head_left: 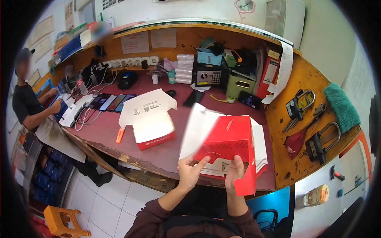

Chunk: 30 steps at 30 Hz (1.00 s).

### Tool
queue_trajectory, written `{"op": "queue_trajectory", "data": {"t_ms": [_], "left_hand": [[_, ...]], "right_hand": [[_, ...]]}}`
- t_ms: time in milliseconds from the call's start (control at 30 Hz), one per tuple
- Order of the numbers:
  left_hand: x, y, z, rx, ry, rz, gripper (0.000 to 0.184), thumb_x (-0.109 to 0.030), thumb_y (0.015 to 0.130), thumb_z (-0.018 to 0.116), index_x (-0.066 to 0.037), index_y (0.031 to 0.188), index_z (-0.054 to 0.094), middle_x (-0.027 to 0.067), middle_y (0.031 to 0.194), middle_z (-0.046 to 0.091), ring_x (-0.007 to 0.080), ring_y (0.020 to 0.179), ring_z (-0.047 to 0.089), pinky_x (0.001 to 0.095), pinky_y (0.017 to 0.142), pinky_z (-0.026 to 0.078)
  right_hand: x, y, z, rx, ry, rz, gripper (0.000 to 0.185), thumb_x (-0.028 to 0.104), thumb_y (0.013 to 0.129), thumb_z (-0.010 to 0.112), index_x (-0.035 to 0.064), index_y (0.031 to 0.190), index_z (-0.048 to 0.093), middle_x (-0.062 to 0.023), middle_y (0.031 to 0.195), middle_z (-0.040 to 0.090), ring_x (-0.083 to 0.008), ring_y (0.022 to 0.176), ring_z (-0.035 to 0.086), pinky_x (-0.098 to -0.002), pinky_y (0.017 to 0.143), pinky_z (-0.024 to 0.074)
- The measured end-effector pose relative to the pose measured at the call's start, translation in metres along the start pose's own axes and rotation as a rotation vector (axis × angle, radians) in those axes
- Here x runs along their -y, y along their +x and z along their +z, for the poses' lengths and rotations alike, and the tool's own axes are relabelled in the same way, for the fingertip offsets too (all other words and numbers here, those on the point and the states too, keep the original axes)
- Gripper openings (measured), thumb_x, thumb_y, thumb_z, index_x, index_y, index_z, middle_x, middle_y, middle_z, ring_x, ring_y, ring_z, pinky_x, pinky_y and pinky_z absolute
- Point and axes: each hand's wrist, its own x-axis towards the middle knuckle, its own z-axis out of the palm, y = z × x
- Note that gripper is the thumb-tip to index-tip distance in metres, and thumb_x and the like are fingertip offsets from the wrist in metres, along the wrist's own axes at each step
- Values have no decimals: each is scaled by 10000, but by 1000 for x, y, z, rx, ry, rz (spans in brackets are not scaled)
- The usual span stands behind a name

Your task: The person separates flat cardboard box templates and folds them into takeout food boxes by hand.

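Observation:
A red cardboard box, partly folded with white inner flaps, is held up in front of me over the desk edge. My left hand pinches its lower left edge, thumb on the red side. My right hand grips its lower right part, the fingers partly hidden behind the card. One flap at the upper left is smeared by motion. Beneath the box lies a stack of flat white and red cardboard blanks. To the left stands a folded box with a white raised lid and red front.
An orange marker lies beside the folded box. Several phones and cables lie at the left. A small safe and green box stand at the back. Padlocks lie at right. Another person stands at far left.

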Motion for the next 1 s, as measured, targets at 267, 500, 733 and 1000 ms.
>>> {"op": "queue_trajectory", "data": {"t_ms": [267, 500, 733, 1000], "left_hand": [[-3, -4, 22, -206, -332, 13, 167, -159, 802, 708, -13, 772, 633, -24, 586, 556, 20, 451, 414, 190, 417, 325], [-40, 3, -24, 232, 913, 309, 275, -237, 687, 793, -32, 683, 610, 30, 489, 533, 95, 408, 440, 233, 402, 325], [-28, 43, -41, 231, 530, 103, 448, -88, 746, 692, -5, 1146, 508, 127, 1013, 607, 189, 895, 628, 281, 687, 526], [-30, 45, -133, 207, 461, -18, 379, -85, 801, 640, -11, 1156, 529, 101, 1131, 556, 168, 844, 631, 246, 613, 510]], "right_hand": [[-28, -20, 9, -53, 339, 281, 365, 68, 872, 535, 65, 1231, 472, -68, 1150, 593, -200, 1044, 571, -376, 927, 454], [-5, 14, 1, -86, -30, 46, 388, 35, 859, 555, 52, 1235, 458, -100, 1131, 577, -198, 1024, 568, -353, 906, 462], [-10, 39, 26, 686, -892, 194, 384, 341, 817, 629, 41, 1057, 620, -134, 814, 630, -283, 742, 621, -373, 742, 474], [-31, 37, 26, 1148, -1607, -280, 166, 233, 782, 632, 68, 791, 639, -54, 796, 581, -229, 765, 592, -408, 744, 393]]}}
